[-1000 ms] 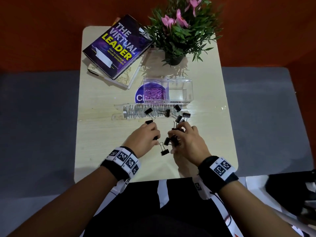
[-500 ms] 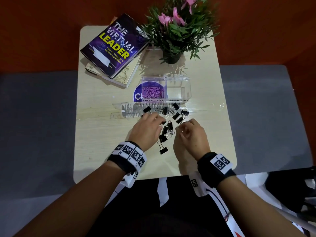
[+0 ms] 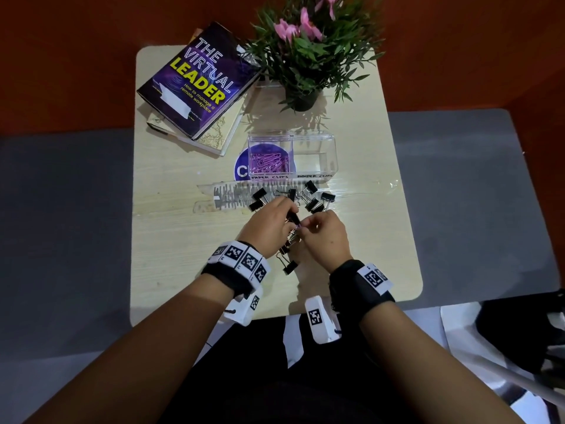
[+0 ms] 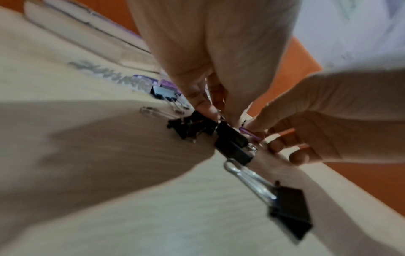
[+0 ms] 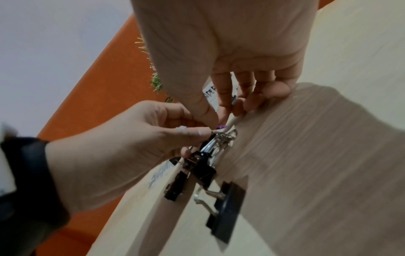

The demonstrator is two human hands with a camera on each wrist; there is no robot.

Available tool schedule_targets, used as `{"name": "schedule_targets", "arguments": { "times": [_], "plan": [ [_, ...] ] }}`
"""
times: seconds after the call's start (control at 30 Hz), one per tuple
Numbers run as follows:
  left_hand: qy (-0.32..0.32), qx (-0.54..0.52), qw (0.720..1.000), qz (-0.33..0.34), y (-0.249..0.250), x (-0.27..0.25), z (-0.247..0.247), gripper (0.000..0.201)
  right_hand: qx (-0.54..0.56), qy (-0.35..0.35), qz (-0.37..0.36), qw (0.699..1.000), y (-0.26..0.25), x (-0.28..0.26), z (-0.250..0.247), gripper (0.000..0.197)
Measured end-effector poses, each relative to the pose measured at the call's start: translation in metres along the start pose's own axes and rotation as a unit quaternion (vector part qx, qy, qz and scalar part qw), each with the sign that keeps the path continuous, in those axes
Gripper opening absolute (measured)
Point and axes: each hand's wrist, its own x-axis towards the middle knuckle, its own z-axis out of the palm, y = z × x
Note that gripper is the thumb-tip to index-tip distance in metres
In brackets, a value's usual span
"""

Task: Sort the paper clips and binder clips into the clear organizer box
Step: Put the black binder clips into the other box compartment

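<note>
Both hands met just in front of the organizer box (image 3: 292,154). The right hand (image 3: 325,237) pinched a light, slippery purple paper clip (image 4: 249,134); the left hand (image 3: 269,231) gripped a stiff black binder clip (image 4: 232,134) by its body.

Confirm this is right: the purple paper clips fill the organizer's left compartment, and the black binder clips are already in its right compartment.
Wrong on one point. The purple paper clips do fill the left compartment of the clear organizer box, but its right compartment, labelled binder clips, holds none. The head view shows the black binder clips lying loose on the table in front of the box.
</note>
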Motion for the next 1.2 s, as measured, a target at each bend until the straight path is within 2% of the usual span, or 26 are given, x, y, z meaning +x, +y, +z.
{"name": "schedule_targets", "arguments": {
  "times": [0.1, 0.2, 0.3, 0.47, 0.6, 0.67, 0.73, 0.87, 0.97, 1.03, 1.1, 1.17, 1.2],
  "plan": [
    [0.028, -0.037, 0.999, -0.026, 0.001, -0.003, 0.002, 0.027, 0.103, -0.005, 0.010, 0.995, -0.002, -0.002, -0.004, 0.008],
    [0.082, -0.064, 0.994, -0.017, 0.005, -0.007, 0.001, 0.030, 0.227, 0.000, 0.017, 0.974, -0.008, -0.007, -0.012, 0.011],
    [0.136, -0.102, 0.985, -0.012, 0.011, -0.011, -0.003, 0.034, 0.297, 0.011, 0.016, 0.955, -0.019, -0.012, -0.020, 0.013],
    [0.191, -0.112, 0.975, -0.030, 0.014, -0.016, -0.012, 0.031, 0.333, 0.019, 0.014, 0.943, -0.028, -0.015, -0.026, 0.008],
    [0.192, -0.079, 0.976, -0.065, -0.001, -0.019, -0.014, 0.030, 0.309, 0.021, 0.016, 0.951, -0.025, -0.014, -0.030, 0.009],
    [0.168, -0.049, 0.981, -0.078, -0.011, -0.024, -0.015, 0.031, 0.285, 0.026, -0.001, 0.958, -0.032, -0.009, -0.033, 0.010],
    [0.146, -0.016, 0.986, -0.078, -0.021, -0.030, -0.016, 0.034, 0.231, 0.040, -0.052, 0.971, -0.049, 0.002, -0.035, 0.011],
    [0.157, 0.011, 0.984, -0.081, -0.036, -0.039, -0.019, 0.039, 0.095, 0.049, -0.153, 0.982, -0.093, 0.030, -0.033, 0.008],
    [0.143, 0.011, 0.988, -0.054, -0.035, -0.045, -0.021, 0.044, 0.017, 0.027, -0.180, 0.983, -0.102, 0.038, -0.031, 0.023],
    [0.088, 0.032, 0.995, -0.043, -0.030, -0.049, -0.023, 0.061, -0.057, 0.003, -0.236, 0.970, -0.093, 0.029, -0.035, 0.027],
    [0.016, 0.086, 0.995, -0.054, -0.026, -0.050, -0.024, 0.081, -0.144, -0.056, -0.293, 0.943, -0.070, 0.012, -0.034, 0.033],
    [-0.021, 0.134, 0.989, -0.060, -0.024, -0.048, -0.025, 0.087, -0.240, -0.117, -0.303, 0.915, -0.042, -0.006, -0.022, 0.045],
    [-0.031, 0.144, 0.987, -0.064, -0.024, -0.047, -0.024, 0.084, -0.283, -0.119, -0.301, 0.903, -0.029, -0.014, -0.014, 0.047]
  ]
}}
